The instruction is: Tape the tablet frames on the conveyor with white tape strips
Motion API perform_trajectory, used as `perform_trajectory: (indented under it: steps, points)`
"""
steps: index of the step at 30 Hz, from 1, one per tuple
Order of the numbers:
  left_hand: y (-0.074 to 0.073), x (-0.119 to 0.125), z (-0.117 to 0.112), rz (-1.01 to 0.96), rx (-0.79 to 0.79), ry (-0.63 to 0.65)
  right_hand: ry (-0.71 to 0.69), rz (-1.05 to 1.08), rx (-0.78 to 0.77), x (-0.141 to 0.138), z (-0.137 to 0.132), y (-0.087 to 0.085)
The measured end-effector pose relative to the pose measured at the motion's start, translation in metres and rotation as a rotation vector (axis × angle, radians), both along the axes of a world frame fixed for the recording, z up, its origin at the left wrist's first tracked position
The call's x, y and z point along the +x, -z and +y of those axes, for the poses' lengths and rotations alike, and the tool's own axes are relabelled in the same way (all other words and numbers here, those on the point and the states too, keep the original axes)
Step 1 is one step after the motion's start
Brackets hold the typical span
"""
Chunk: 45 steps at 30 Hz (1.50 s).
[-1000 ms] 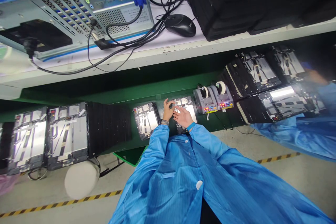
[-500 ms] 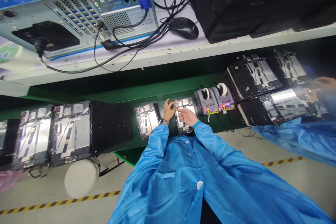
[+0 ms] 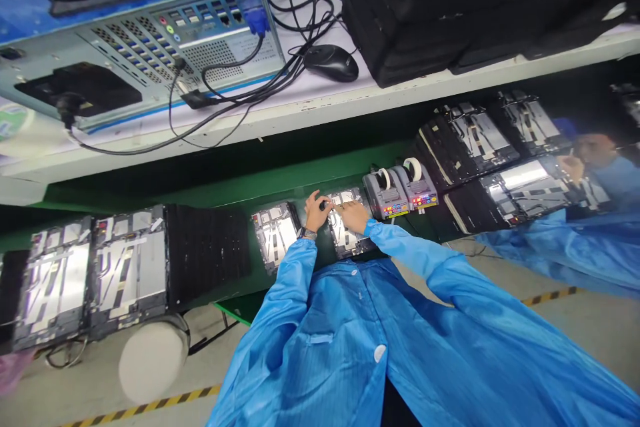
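Note:
Both my hands rest on an opened tablet-like device (image 3: pixel 345 237) lying back side up on the green conveyor belt (image 3: pixel 280 180). My left hand (image 3: pixel 316 210) presses with curled fingers on the device's upper left corner. My right hand (image 3: pixel 353 215) lies palm down over its top edge, fingers stretched towards the left hand. A second opened device (image 3: pixel 273 233) lies just left of it. Two tape dispensers (image 3: pixel 400 190) stand right of my hands.
Black trays with more opened devices sit at the left (image 3: pixel 90 273) and right (image 3: pixel 480 140). A co-worker in blue (image 3: pixel 580 240) works at the right. The shelf above holds a computer case (image 3: pixel 150 33), cables, a mouse (image 3: pixel 331 61) and black cases (image 3: pixel 450 0).
My right hand has slid up from the device's middle to its top edge, next to my left hand. The camera has swung slightly.

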<state>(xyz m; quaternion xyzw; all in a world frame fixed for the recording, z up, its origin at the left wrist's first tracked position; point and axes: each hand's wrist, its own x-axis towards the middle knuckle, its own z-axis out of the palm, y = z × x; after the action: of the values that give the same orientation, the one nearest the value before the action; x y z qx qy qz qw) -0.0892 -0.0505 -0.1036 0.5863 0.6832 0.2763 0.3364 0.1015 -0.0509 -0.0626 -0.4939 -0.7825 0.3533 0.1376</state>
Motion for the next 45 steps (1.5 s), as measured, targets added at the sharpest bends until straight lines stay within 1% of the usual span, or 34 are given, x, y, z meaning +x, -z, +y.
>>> perform_trajectory:
  steps: [1, 3, 5, 8, 9, 10, 11, 12, 13, 15, 17, 18, 19, 21, 23, 24, 27, 29, 31, 34, 37, 42, 44, 45]
  points:
    - [-0.001, 0.000, 0.001, 0.018, 0.012, 0.014, 0.061, 0.035, 0.008, 0.008, -0.008, -0.003]
    - [-0.002, 0.000, 0.004, 0.052, 0.024, 0.039, 0.265, 0.146, 0.032, 0.032, -0.029, -0.007]
    - [-0.003, -0.001, 0.007, 0.081, 0.027, 0.065, 0.585, 0.286, 0.065, 0.068, -0.051, -0.006]
    - [-0.003, -0.003, 0.010, 0.071, 0.027, 0.097, 1.173, 0.469, 0.102, 0.134, -0.072, 0.004]
    - [-0.003, -0.003, 0.010, 0.052, 0.035, 0.099, 1.352, 0.530, 0.061, 0.155, -0.074, 0.009]
    - [-0.002, -0.003, 0.010, 0.029, 0.048, 0.095, 1.515, 0.597, -0.034, 0.175, -0.072, 0.015]
    - [-0.001, -0.002, 0.008, 0.002, 0.067, 0.083, 1.622, 0.656, -0.134, 0.192, -0.069, 0.021]
    - [0.000, 0.000, 0.006, -0.027, 0.086, 0.065, 1.667, 0.691, -0.191, 0.205, -0.065, 0.028]
    - [0.002, 0.002, 0.002, -0.059, 0.100, 0.036, 1.687, 0.723, -0.241, 0.216, -0.060, 0.034]
    - [0.006, 0.007, -0.012, -0.114, 0.086, -0.062, 1.671, 0.767, -0.289, 0.228, -0.050, 0.044]
    - [0.012, 0.013, -0.031, -0.147, -0.008, -0.180, 1.658, 0.809, -0.335, 0.232, -0.044, 0.051]
    - [0.014, 0.016, -0.043, -0.161, -0.079, -0.211, 1.653, 0.824, -0.356, 0.233, -0.043, 0.053]
    - [0.016, 0.018, -0.055, -0.173, -0.153, -0.210, 1.650, 0.834, -0.375, 0.233, -0.042, 0.055]
    - [0.018, 0.023, -0.077, -0.173, -0.261, -0.149, 1.640, 0.846, -0.408, 0.233, -0.042, 0.057]
    - [0.017, 0.027, -0.093, -0.111, -0.285, -0.094, 1.634, 0.847, -0.428, 0.233, -0.042, 0.058]
    - [0.016, 0.029, -0.097, -0.058, -0.275, -0.090, 1.634, 0.844, -0.430, 0.233, -0.041, 0.059]
    - [0.014, 0.034, -0.101, 0.074, -0.235, -0.131, 1.656, 0.821, -0.398, 0.232, -0.041, 0.061]
    - [0.013, 0.037, -0.100, 0.098, -0.214, -0.179, 1.695, 0.800, -0.350, 0.231, -0.042, 0.062]
    - [0.012, 0.040, -0.100, 0.076, -0.196, -0.223, 1.746, 0.790, -0.301, 0.230, -0.046, 0.063]
    - [0.010, 0.041, -0.104, 0.000, -0.141, -0.256, 1.798, 0.821, -0.255, 0.228, -0.050, 0.067]
    - [0.009, 0.040, -0.107, -0.068, -0.089, -0.271, 1.804, 0.883, -0.254, 0.223, -0.049, 0.073]
    - [0.007, 0.038, -0.107, -0.200, -0.167, -0.324, 1.806, 0.947, -0.264, 0.216, -0.039, 0.081]
    - [0.006, 0.038, -0.105, -0.319, -0.181, -0.378, 1.825, 0.943, -0.243, 0.215, -0.036, 0.081]
    - [0.005, 0.038, -0.103, -0.412, -0.200, -0.397, 1.840, 0.935, -0.225, 0.215, -0.035, 0.081]
